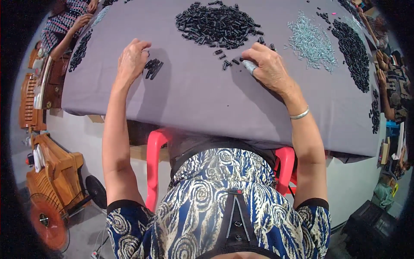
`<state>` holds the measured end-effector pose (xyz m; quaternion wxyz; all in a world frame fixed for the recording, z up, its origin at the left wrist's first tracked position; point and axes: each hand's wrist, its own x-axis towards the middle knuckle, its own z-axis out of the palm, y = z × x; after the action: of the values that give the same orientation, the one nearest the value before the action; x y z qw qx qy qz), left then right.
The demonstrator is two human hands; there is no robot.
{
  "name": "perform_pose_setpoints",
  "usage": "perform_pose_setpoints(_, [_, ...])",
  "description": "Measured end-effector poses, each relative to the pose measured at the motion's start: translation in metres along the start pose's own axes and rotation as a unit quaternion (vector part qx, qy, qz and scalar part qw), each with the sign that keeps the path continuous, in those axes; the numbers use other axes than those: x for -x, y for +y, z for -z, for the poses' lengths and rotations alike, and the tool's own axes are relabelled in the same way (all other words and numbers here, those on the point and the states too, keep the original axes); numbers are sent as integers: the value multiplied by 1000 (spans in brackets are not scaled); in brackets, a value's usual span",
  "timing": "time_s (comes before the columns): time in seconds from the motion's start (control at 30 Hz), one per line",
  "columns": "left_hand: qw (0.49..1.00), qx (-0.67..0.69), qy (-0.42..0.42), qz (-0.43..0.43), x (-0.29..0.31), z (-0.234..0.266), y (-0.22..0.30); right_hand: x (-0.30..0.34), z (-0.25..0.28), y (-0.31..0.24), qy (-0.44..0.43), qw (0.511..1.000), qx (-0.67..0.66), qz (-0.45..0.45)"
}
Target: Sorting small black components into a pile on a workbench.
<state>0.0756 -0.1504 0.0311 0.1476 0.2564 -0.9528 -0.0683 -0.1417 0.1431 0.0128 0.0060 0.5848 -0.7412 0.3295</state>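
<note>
My left hand is over the left part of the grey cloth, its fingers curled together. Whatever they may hold is hidden. Right beside it lies a small group of black stick-like parts, roughly lined up. My right hand bends down at the near right side of a big heap of small black plastic parts. A whitish wrap covers its thumb. Between its fingertips a small black part shows. Several loose black parts lie just left of that hand.
The grey cloth covers the table. Further right lie a heap of clear, silvery small parts and a long black heap. Other people's arms reach in at the left and right edges. A red chair is around me.
</note>
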Motion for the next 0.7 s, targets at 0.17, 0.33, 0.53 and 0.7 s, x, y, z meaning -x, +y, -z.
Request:
perform_pose_setpoints(0.17, [965,217,113,-89,-2,-2,55,-3,-4,-5,-6,999,51,-4])
perform_pose_setpoints(0.33, [911,392,41,-123,19,-32,139,-2,-6,1,7,1000,14,0])
perform_pose_setpoints(0.53, [892,432,26,-127,24,-50,176,0,3,1,-21,973,-198,-115])
perform_pose_setpoints(0.7, [889,415,70,-180,23,-53,178,-2,14,-7,-105,882,-381,-258])
